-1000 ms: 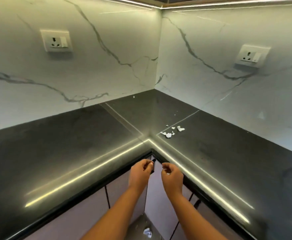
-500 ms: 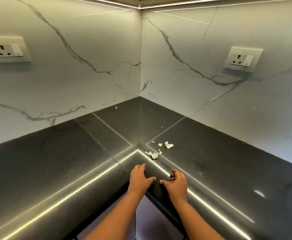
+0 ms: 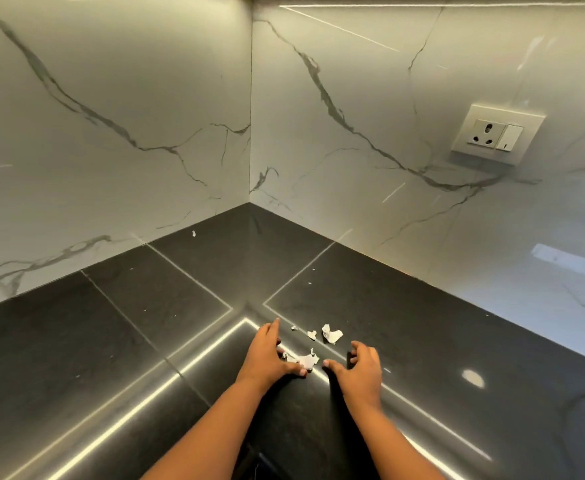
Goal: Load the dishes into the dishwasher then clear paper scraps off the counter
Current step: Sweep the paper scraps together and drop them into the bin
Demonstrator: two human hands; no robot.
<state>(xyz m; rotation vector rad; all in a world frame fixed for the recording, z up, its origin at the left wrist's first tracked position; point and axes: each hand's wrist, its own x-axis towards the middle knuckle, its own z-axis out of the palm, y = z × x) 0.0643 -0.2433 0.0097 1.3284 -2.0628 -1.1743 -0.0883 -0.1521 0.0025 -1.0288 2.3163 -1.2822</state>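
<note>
Head: paper scraps (image 3: pixel 306 360) lie between left fingers (image 3: pixel 272 333) and right fingers (image 3: pixel 357 348).

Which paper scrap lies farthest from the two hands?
The tiny scrap beside the left wall, alone at the counter's back; the other scraps cluster by the left hand and right hand.

Both bare arms (image 3: pixel 215 422) reach forward, side by side. The left hand (image 3: pixel 267 356) lies flat with fingers straight and thumb out. The right hand (image 3: pixel 358 374) is spread, fingers bent a little, holding nothing.
</note>
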